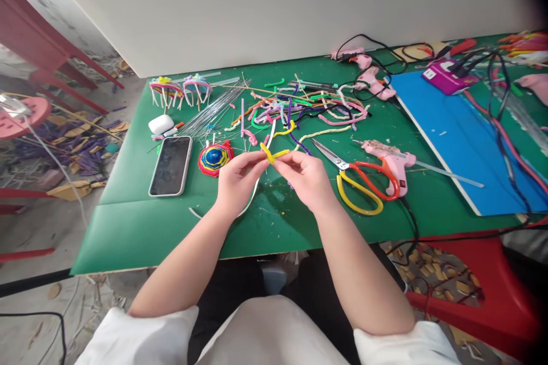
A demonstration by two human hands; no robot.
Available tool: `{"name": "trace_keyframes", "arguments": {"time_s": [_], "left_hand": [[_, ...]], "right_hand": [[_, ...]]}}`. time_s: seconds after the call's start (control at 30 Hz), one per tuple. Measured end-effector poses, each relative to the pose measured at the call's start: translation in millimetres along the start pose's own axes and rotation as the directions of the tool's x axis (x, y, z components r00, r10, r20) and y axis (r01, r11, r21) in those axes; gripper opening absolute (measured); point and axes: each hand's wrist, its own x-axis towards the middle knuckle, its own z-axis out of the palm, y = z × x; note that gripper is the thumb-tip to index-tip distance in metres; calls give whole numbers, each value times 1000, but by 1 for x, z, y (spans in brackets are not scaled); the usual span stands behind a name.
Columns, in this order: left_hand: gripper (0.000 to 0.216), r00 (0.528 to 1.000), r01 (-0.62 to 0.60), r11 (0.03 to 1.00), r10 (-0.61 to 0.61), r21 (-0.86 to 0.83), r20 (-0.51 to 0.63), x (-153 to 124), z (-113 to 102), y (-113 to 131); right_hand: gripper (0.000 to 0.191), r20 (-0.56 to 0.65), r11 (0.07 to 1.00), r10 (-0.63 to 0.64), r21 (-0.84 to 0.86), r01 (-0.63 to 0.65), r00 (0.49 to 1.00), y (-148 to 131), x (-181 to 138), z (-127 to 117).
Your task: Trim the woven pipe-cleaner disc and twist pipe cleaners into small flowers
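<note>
Over the green table (128, 228), my left hand (237, 179) and my right hand (306, 177) pinch a short yellow pipe cleaner (274, 154) between them, fingers closed on its two ends. A white strip (257, 182) runs under my left hand. A coiled disc of red, yellow and blue pipe cleaner (214, 158) lies just left of my left hand. Beyond my hands spreads a heap of loose coloured pipe cleaners (299, 109).
Red-and-yellow scissors (357, 179) and a pink glue gun (391, 162) lie right of my hands. A phone (171, 165), a white earbud case (161, 124), thin wires (214, 111) and two fringed pieces (180, 91) sit left. A blue board (462, 137), more glue guns (372, 77), cables and a red chair (483, 291) are right.
</note>
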Motion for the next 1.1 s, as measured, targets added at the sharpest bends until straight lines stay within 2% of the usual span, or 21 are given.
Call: {"name": "trace_keyframes", "arguments": {"time_s": [0.13, 0.4, 0.53, 0.67, 0.8, 0.93, 1.1], "left_hand": [[16, 988, 155, 978, -155, -138, 12, 0, 0, 0], [13, 981, 169, 929, -192, -328, -37, 0, 4, -1], [17, 976, 186, 935, -210, -301, -49, 1, 4, -2], [15, 984, 157, 968, -171, -196, -56, 1, 2, 0], [15, 988, 156, 982, -156, -108, 13, 1, 2, 3], [16, 986, 164, 980, -158, -114, 61, 1, 2, 2], [14, 984, 180, 969, -175, -169, 39, 1, 2, 1]], "right_hand": [[14, 5, 996, -34, -77, 35, 999, 1, 0, 0], [10, -64, 984, -113, -145, 103, 992, 2, 0, 5], [12, -76, 991, -87, -110, 78, 993, 3, 0, 7], [17, -83, 997, -56, -52, 51, 995, 3, -1, 8], [17, -101, 999, -26, -27, 24, 994, 4, 0, 7], [15, -74, 1000, -15, -28, 13, 997, 5, 1, 5], [12, -49, 998, -39, -53, 36, 998, 4, 0, 5]]}}
